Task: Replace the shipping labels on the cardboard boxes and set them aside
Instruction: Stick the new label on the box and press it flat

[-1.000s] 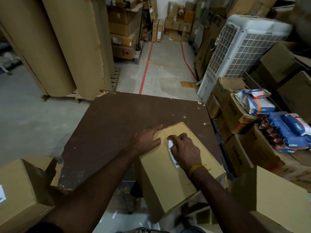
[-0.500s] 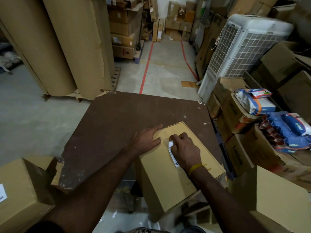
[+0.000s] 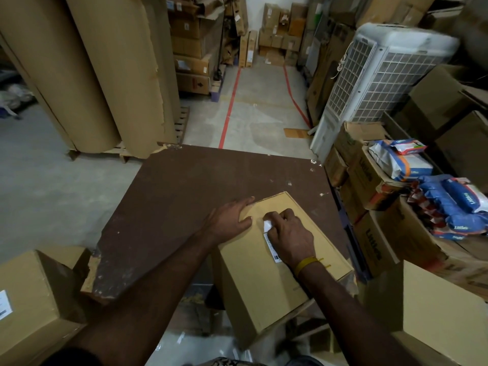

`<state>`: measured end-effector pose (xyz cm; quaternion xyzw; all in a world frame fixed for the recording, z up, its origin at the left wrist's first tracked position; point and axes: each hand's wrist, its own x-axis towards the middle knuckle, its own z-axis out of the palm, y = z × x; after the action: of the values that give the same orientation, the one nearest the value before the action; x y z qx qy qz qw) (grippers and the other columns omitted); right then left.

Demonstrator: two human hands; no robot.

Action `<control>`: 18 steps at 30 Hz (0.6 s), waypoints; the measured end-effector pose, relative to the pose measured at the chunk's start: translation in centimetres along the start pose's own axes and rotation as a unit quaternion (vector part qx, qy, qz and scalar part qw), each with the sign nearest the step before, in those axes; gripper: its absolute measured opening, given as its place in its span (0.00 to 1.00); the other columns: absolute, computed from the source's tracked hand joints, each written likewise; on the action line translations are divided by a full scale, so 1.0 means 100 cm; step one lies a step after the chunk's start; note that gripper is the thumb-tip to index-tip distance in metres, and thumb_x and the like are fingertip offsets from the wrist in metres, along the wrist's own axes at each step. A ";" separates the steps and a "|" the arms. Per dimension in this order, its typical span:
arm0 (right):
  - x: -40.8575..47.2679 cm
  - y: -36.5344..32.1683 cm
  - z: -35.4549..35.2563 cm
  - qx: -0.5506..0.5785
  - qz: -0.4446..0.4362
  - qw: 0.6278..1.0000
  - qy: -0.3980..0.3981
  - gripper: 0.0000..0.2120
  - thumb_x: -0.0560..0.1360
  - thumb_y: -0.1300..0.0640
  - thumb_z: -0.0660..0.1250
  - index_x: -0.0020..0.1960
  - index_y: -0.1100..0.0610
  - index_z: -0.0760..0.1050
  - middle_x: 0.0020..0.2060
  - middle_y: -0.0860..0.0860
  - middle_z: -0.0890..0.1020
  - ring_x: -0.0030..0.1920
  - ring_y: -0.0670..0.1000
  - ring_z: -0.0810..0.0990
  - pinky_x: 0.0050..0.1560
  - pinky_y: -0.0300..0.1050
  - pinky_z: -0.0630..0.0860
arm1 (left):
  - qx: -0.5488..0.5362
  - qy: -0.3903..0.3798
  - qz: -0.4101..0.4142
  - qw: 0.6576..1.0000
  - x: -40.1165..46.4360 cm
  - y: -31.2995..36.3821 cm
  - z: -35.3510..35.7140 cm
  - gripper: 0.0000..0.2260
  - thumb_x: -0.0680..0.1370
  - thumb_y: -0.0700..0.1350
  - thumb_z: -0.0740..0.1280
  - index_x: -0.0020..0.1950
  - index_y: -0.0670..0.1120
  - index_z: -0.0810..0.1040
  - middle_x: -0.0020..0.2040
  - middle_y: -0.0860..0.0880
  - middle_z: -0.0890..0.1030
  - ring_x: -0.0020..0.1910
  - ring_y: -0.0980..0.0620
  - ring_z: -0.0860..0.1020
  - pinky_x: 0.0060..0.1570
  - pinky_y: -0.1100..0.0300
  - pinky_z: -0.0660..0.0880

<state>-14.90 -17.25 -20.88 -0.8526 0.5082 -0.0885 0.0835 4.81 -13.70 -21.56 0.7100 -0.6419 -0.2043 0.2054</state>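
A tan cardboard box (image 3: 266, 281) lies on the near right corner of the dark brown table (image 3: 184, 196), overhanging its front edge. A white shipping label (image 3: 270, 240) is stuck on the box top, its upper corner lifted. My right hand (image 3: 289, 237) covers most of the label and pinches that raised corner with curled fingers. My left hand (image 3: 229, 216) lies flat on the box's far left corner, fingers straight, pressing it down.
A labelled box (image 3: 29, 307) stands at the lower left and a plain box (image 3: 443, 315) at the lower right. Stacked cartons with blue packets (image 3: 454, 204) and a white air cooler (image 3: 380, 75) crowd the right. Big cardboard rolls (image 3: 92, 70) stand at left.
My right hand's fingers have curled a little tighter on the label's top corner, which now stands slightly higher. My left hand and the box have stayed put.
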 end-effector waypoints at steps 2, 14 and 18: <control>-0.001 0.000 0.000 -0.003 -0.001 1.000 0.005 0.13 0.80 0.51 0.56 0.63 0.43 0.71 0.53 0.49 0.71 0.50 0.51 0.73 0.31 0.42 0.61 | 0.005 0.003 0.000 1.000 -0.001 0.001 0.000 0.27 0.79 0.56 0.64 0.78 0.58 0.62 0.74 0.53 0.71 0.70 0.49 0.72 0.67 0.48 0.69; 0.000 0.002 0.002 0.012 0.000 1.000 0.001 0.12 0.80 0.51 0.57 0.62 0.43 0.71 0.53 0.49 0.71 0.50 0.52 0.74 0.32 0.42 0.63 | 0.020 0.002 -0.002 1.000 0.000 0.000 0.000 0.28 0.79 0.56 0.64 0.78 0.58 0.61 0.74 0.54 0.70 0.70 0.50 0.71 0.67 0.51 0.67; -0.001 0.001 0.001 0.005 0.000 1.000 0.003 0.11 0.80 0.50 0.57 0.61 0.43 0.71 0.53 0.48 0.71 0.49 0.52 0.74 0.29 0.40 0.58 | 0.010 -0.007 -0.003 1.000 -0.001 0.001 -0.001 0.27 0.79 0.56 0.63 0.78 0.58 0.61 0.75 0.54 0.69 0.71 0.50 0.70 0.69 0.47 0.66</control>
<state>-15.01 -17.23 -21.04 -0.8517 0.5083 -0.0936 0.0862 4.79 -13.65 -21.43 0.7126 -0.6429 -0.2034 0.1937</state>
